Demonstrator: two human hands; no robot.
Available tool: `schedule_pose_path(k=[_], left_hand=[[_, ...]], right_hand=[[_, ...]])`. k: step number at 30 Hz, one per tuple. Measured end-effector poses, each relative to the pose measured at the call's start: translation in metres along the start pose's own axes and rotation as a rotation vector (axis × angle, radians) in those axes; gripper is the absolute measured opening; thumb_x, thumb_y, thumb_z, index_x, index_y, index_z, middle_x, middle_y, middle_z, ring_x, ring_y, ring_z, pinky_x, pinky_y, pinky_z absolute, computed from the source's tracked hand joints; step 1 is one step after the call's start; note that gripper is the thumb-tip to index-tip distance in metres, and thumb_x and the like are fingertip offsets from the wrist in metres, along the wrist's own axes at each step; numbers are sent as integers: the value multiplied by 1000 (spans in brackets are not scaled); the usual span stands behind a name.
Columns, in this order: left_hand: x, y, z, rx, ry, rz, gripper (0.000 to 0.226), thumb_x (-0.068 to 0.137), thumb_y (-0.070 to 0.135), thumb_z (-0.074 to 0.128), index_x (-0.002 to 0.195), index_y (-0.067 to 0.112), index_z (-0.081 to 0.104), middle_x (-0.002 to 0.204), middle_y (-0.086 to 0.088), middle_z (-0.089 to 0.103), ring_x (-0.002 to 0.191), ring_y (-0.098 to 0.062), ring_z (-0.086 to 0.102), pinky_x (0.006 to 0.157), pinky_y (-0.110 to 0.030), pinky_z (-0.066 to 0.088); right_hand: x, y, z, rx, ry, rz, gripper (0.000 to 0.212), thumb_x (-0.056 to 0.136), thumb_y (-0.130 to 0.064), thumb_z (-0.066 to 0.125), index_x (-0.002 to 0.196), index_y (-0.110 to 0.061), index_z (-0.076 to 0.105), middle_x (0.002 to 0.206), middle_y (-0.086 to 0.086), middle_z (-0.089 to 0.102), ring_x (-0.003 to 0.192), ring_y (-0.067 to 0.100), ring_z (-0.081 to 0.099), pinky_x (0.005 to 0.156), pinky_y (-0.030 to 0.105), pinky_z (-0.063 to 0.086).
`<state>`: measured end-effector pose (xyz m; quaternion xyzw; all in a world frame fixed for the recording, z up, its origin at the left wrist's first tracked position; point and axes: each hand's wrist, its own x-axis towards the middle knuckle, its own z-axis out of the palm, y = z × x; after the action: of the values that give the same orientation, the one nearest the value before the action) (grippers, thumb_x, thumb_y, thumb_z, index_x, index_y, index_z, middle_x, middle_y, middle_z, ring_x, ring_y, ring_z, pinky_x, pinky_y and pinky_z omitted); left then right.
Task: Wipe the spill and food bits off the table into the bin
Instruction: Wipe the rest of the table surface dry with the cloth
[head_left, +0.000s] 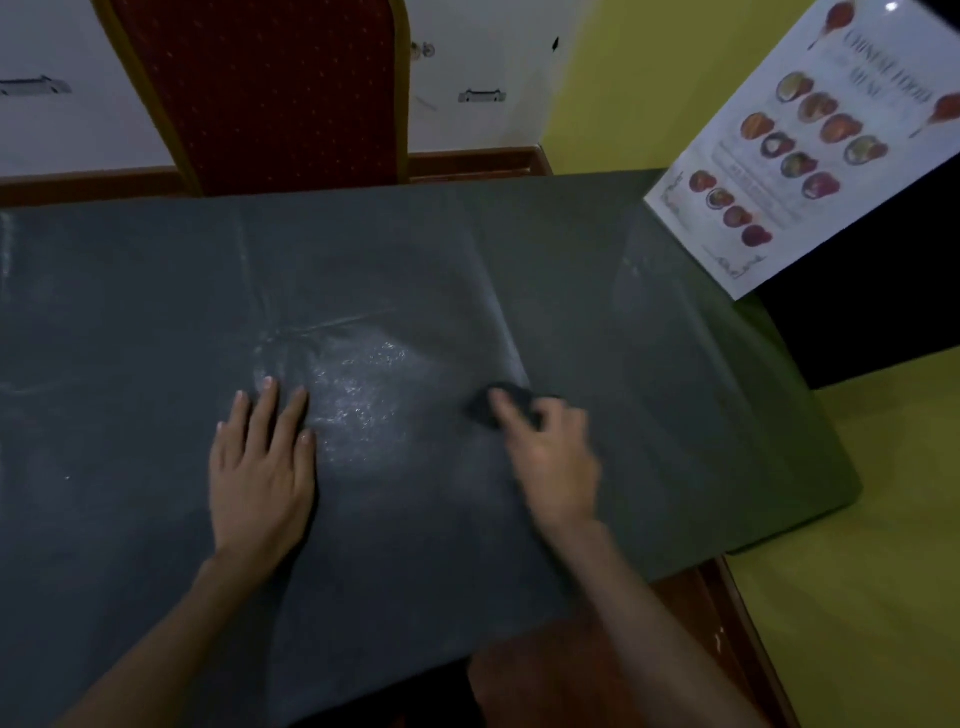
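Note:
A dark grey cover lies over the table (649, 364). A wet, glistening smear (358, 395) with tiny pale specks sits at its middle. My left hand (262, 467) lies flat on the cover just left of the smear, fingers spread. My right hand (550, 452) is blurred, to the right of the smear, and grips a small dark cloth (506, 402) pressed on the cover. No bin is in view.
A red padded chair (270, 93) stands at the table's far side. A laminated food menu (810, 150) leans at the far right corner. A white cabinet with handles (478, 78) is behind. Yellow-green floor (857, 571) lies to the right. One pale speck (67, 477) sits far left.

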<state>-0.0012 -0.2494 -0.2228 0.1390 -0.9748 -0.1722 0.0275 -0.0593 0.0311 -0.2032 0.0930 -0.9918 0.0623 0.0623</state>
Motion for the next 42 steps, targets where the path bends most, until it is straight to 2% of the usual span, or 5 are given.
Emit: schedule_pose_path(k=[13,21,28,36,42], left_hand=[[135,100,23,-340,126,-77,47,106,33,24,147,13,33,156,-10,33,147,-24,24,122,-44,12],[138,96,34,-80,88,-80,55,104,39,17,152,17,30,162,-6,21,151,-19,11,122,-38,6],[138,90,34,-59,89,-61,53,103,38,21,150,16,36,161,-7,24,150,-21,15,122,-37,8],[139,95,37,-31,92,-86,53,103,38,24,150,16,36,161,-6,25,150,-21,15,122,-40,11],[139,96,34,-32,89,-78,55,100,41,26,149,17,35,161,-7,25,150,-23,16,122,-42,11]], right_hand=[[130,-24,32,125,99,-360,48,78,-21,75,123,-33,62,95,4,58,79,26,54,46,32,46],[211,118,2,42,162,582,35,99,-30,47,134,-24,50,124,15,43,116,35,40,82,51,48],[266,-55,44,137,65,-576,38,86,-21,69,123,-23,63,102,11,59,89,32,54,52,36,50],[332,105,35,30,161,435,33,101,-27,43,133,-21,48,126,19,45,117,39,40,80,49,51],[319,-2,38,24,6,-519,38,95,-30,54,131,-18,57,111,15,57,99,35,52,54,39,51]])
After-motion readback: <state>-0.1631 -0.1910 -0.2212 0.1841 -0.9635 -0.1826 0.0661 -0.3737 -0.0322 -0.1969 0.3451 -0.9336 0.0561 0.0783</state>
